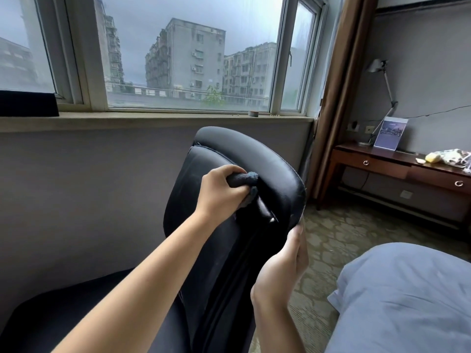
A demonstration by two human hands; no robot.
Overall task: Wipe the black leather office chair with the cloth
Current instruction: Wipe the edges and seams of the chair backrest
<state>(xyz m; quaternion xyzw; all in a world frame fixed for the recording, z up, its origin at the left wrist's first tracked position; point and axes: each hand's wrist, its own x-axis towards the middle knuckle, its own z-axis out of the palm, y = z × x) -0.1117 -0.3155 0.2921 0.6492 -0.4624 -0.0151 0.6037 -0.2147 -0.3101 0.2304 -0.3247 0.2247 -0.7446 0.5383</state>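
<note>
A: Obs. 1, where is the black leather office chair point(254, 159)?
B: Frame centre, backrest towards the camera, headrest at 12 o'clock.
A: Left hand point(221, 191)?
B: Fingers curled tight round a bunched dark grey cloth point(244, 180), pressing it against the seam under the headrest.
A: Right hand point(285, 261)?
B: At 5 o'clock of the left; grips the backrest's right edge, fingers wrapped behind, out of sight.
A: Surroundings?
B: Brown wooden surface point(397, 161) at 3 o'clock, pale blue bedding point(407, 301) at 4.
</note>
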